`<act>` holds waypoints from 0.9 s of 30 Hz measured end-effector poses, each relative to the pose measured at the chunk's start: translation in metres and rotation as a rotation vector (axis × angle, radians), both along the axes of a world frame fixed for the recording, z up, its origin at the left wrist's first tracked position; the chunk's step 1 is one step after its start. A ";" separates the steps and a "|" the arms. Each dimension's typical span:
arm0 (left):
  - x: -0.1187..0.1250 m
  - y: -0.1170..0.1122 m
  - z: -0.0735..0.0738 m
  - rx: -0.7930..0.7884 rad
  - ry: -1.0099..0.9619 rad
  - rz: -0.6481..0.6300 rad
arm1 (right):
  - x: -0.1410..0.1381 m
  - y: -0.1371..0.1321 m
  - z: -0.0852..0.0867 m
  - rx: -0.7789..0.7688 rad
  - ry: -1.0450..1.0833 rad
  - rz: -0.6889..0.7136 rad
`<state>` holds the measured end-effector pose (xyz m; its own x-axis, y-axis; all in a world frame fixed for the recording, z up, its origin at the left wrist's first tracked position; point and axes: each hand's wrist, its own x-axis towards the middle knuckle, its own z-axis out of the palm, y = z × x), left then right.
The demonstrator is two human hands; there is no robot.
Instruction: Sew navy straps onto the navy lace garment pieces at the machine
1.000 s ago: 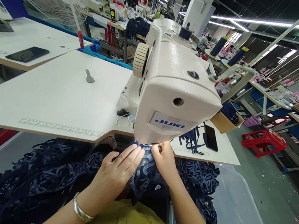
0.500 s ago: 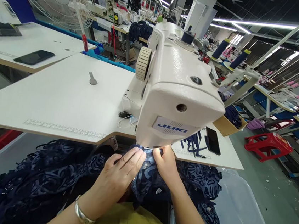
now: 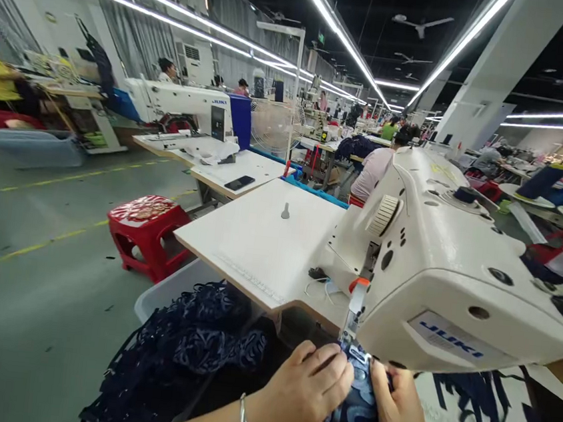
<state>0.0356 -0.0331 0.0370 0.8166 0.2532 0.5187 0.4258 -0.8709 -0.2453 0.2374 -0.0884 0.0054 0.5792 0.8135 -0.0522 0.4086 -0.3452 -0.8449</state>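
Observation:
My left hand (image 3: 310, 392) is closed, its curled fingers gripping the left edge of a navy lace garment piece (image 3: 356, 397). My right hand (image 3: 401, 408) pinches the right edge of that piece; some of its fingertips are hidden under the machine head. The top of the garment lies at the presser foot (image 3: 349, 329) of a white JUKI sewing machine (image 3: 436, 274). A small pale loop or ring shows on the fabric just below the foot. Left of my hands, a heap of navy lace pieces (image 3: 187, 342) with straps hangs over a clear plastic bin (image 3: 147, 304).
On the white tabletop (image 3: 253, 235) lies a small grey metal piece (image 3: 285, 211). Navy straps (image 3: 486, 414) and a dark phone (image 3: 554, 414) are at the right. A red stool (image 3: 146, 230) stands left. Farther back are a fan (image 3: 275, 126) and a seated person (image 3: 373, 170).
The view has swung left and tilted up, showing the stool and aisle. My left fingers, flatter before, are now more curled on the fabric. Both hands stay at the presser foot.

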 end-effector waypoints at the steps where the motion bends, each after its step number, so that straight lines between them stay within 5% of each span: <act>1: 0.000 -0.001 0.001 0.008 0.006 0.000 | 0.000 0.000 0.000 0.012 0.001 -0.008; 11: 0.009 0.002 -0.007 0.000 -0.084 -0.027 | -0.007 -0.002 0.004 0.220 0.029 0.098; 20: 0.019 0.006 -0.008 -0.224 -0.296 -0.200 | -0.009 -0.014 0.005 0.388 0.104 0.082; 24: 0.020 0.014 -0.008 -0.248 -0.216 -0.398 | 0.023 -0.023 0.008 0.308 0.023 0.117; 27: 0.018 0.015 -0.006 -0.173 -0.121 -0.425 | 0.074 -0.023 0.012 0.153 -0.140 -0.071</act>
<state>0.0541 -0.0184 0.0309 0.8028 0.0004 0.5963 0.0392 -0.9979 -0.0521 0.3113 -0.1109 0.0175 0.6280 0.7628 0.1542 0.5053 -0.2490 -0.8262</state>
